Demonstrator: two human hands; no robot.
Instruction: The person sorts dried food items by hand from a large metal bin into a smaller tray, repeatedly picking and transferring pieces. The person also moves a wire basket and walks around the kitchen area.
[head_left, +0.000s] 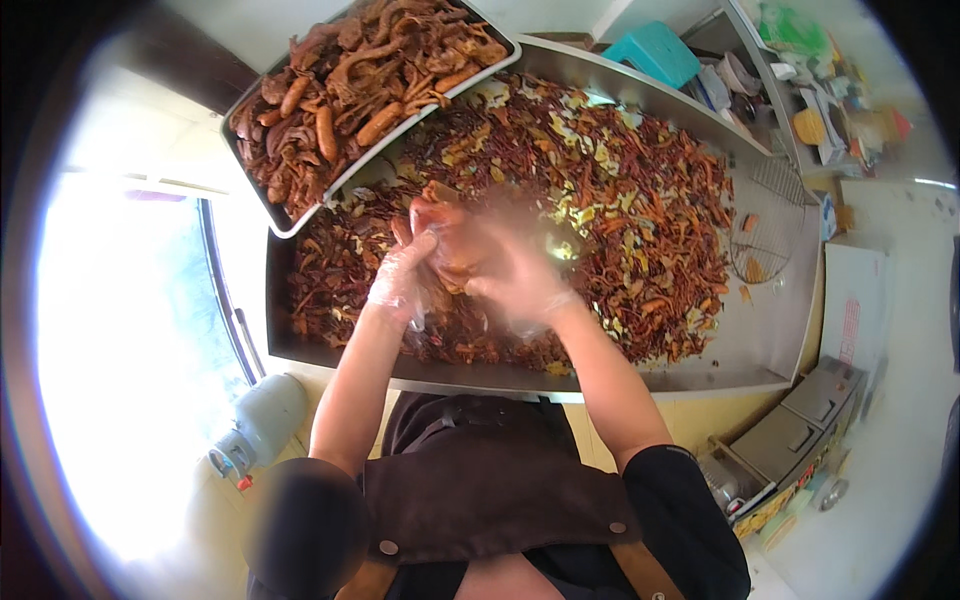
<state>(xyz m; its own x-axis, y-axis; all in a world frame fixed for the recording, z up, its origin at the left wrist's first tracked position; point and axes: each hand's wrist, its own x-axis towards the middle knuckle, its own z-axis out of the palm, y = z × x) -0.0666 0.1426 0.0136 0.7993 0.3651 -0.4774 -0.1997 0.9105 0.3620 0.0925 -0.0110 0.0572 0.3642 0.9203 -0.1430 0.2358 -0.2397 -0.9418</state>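
Observation:
In a thin clear plastic glove, my left hand (405, 277) grips a glossy reddish-brown piece of cooked meat (439, 217), possibly poultry, by its left side. The thumb lies across its front. My right hand (525, 281), gloved too, overlaps the meat's right side and is blurred by motion. Its thumb is at the lower edge of the meat, and its fingers are too smeared to make out. Both hands are above a wide layer of braising spices (637, 225), with dried red chillies and pale yellowish bits, in a large stainless steel tray (757, 330).
A metal-rimmed tray (352, 172) heaped with braised meat and sausages (326, 131) overlaps the big tray's far left corner. A round wire rack (769, 217) lies at the right end. Beyond stand a teal plastic stool (656, 54) and shelves. A gas cylinder (266, 416) stands at lower left.

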